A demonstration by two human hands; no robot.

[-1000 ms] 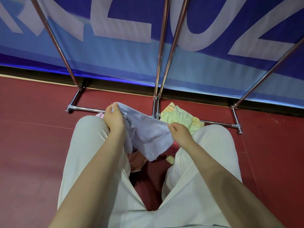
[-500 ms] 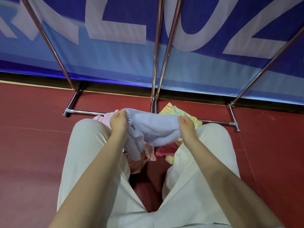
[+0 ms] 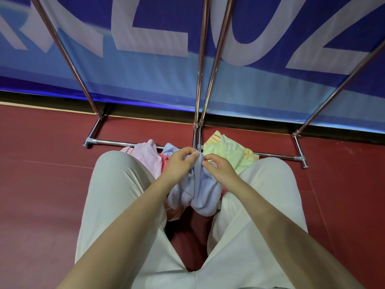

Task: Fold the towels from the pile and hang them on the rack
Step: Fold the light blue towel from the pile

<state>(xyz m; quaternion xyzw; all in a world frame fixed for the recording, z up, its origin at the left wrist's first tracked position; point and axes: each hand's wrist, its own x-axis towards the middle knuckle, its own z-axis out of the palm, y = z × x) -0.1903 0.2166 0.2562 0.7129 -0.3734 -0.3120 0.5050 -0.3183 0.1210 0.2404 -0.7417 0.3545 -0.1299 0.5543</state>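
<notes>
In the last second you have brought your hands together: the left hand (image 3: 180, 163) and right hand (image 3: 218, 170), which held the blue towel (image 3: 198, 190) stretched apart, now meet at mid-frame, each pinching its top edge so it hangs doubled between your knees. That looks like the first fold made; a second fold or the lift to the rack (image 3: 200, 80) comes next. The pile lies just beyond your hands, a pink towel (image 3: 145, 155) to the left and a yellow-green towel (image 3: 229, 151) to the right, on the red floor (image 3: 41, 184). The rack's poles rise before a blue banner (image 3: 145, 80) filling the upper frame.
</notes>
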